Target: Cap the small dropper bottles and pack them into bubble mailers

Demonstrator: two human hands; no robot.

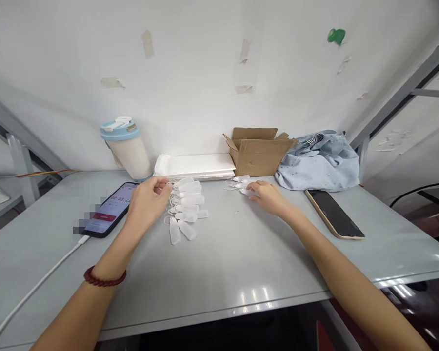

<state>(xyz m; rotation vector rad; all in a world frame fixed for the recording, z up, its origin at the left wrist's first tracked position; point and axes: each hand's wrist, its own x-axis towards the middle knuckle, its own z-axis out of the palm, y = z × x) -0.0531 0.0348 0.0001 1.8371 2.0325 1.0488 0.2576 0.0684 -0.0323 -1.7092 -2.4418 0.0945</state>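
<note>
Several small whitish, translucent tags [192, 199] with thin string loops lie in an overlapping column left of the table's middle. At the upper left end of that column is my left hand [150, 199], fingers curled and thumb against them. Whatever it pinches is too small to make out. A smaller group of the same tags [241, 178] lies farther right, in front of a cardboard box. My right hand [268, 197] reaches onto this group from the right, with its thumb and fingertips closed around the end of one tag [247, 192].
A lit phone [108, 214] with a white cable [40, 278] lies at left. Behind stand a blue-lidded cup [129, 153], white padded envelopes [197, 163], the open cardboard box [261, 157] and a light blue cloth [318, 165]. A dark phone [334, 214] rests at right on the grey table [219, 278].
</note>
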